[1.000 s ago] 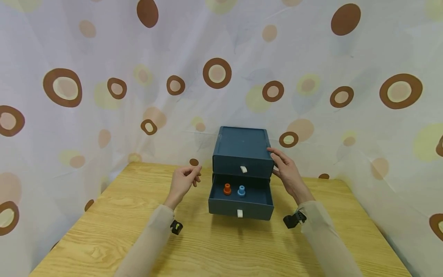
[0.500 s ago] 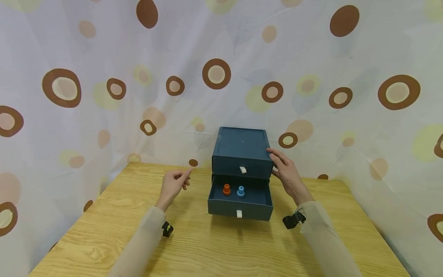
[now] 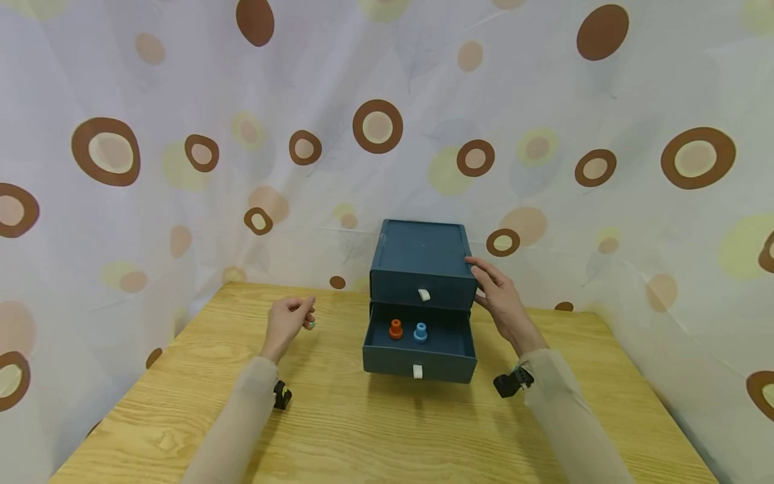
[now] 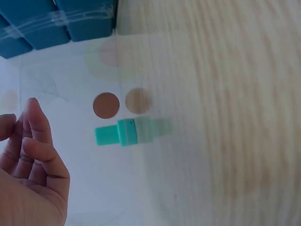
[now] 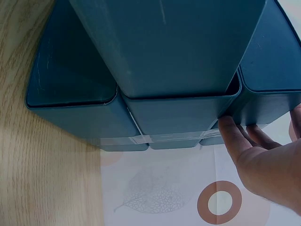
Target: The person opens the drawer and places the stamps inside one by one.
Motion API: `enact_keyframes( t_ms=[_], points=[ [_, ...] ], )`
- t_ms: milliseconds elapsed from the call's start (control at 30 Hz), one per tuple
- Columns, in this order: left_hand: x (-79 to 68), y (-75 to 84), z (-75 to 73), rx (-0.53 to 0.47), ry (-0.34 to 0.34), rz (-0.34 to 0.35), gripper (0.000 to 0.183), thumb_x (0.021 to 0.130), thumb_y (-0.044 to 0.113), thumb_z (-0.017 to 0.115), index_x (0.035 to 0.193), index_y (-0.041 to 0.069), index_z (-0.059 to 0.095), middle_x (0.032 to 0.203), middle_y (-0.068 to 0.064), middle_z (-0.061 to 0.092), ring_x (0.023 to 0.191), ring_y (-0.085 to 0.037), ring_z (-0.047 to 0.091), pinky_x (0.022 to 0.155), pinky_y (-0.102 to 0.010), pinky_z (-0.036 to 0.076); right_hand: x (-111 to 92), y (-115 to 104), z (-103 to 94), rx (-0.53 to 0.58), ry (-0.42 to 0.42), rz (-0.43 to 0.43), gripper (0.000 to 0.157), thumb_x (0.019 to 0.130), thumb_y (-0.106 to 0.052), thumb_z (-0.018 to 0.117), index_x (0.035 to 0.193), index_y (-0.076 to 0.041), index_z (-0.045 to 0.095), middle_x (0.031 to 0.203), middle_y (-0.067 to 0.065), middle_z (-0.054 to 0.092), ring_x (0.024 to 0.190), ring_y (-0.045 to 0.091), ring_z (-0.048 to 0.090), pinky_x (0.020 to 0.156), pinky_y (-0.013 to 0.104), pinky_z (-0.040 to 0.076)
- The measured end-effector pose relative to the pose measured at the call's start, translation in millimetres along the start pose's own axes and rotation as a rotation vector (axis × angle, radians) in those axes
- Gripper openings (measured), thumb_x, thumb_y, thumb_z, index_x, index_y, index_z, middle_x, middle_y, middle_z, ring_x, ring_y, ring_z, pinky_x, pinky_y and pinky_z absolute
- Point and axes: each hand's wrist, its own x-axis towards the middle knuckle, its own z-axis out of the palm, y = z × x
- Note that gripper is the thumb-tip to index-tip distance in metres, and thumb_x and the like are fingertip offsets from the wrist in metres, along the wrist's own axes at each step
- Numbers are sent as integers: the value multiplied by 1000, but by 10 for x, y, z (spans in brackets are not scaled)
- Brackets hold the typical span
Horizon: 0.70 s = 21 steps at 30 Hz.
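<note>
A dark blue drawer unit [image 3: 422,247] stands near the back wall with its middle drawer [image 3: 444,339] pulled out. Inside that drawer, an orange stepped peg [image 3: 396,329] and a light blue peg [image 3: 420,333] stand side by side. My right hand [image 3: 504,309] rests against the unit's right side, fingers fairly straight, near the top edge; the right wrist view shows its fingertips [image 5: 228,125] touching the side. My left hand [image 3: 287,326] is left of the unit, fingers loosely bent, holding nothing. Beyond it a green peg [image 4: 116,133] stands on the table, apart from the fingers.
The wooden table [image 3: 357,437] carries the unit at its back. A patterned curtain [image 3: 302,188] hangs close behind and along both sides. White pull tabs stick out from the drawer fronts, and clear tape [image 5: 155,137] runs across the unit's side.
My left hand has moved leftward, away from the drawer unit, and a bit of green now shows beside its fingers. The right hand and the drawer have stayed put.
</note>
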Motion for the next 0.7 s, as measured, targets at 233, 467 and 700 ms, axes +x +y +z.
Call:
enact_keyframes(
  t_ms=[233, 467, 700],
  points=[
    [36, -74, -90, 25, 38, -53, 42, 99, 33, 60, 97, -8, 71, 74, -9, 70, 73, -37, 70, 67, -42, 59, 4, -3, -5, 10, -2, 1, 58, 102, -46, 46, 151, -16, 39, 165, 6, 12, 151, 35, 12, 118, 58, 21],
    [85, -139, -123, 54, 52, -97, 42, 98, 34, 60, 102, -6, 72, 82, -14, 72, 77, -38, 71, 55, -31, 49, -3, -13, 10, 15, -2, 5, 57, 102, -45, 46, 151, -16, 39, 165, 6, 12, 151, 35, 12, 118, 58, 21],
    [166, -190, -130, 57, 51, -196, 35, 97, 28, 64, 110, -4, 70, 96, -14, 71, 90, -35, 68, 67, -34, 53, -15, -38, 20, 15, 4, 9, 56, 103, -44, 45, 151, -15, 39, 165, 6, 13, 151, 36, 12, 118, 59, 20]
  ],
)
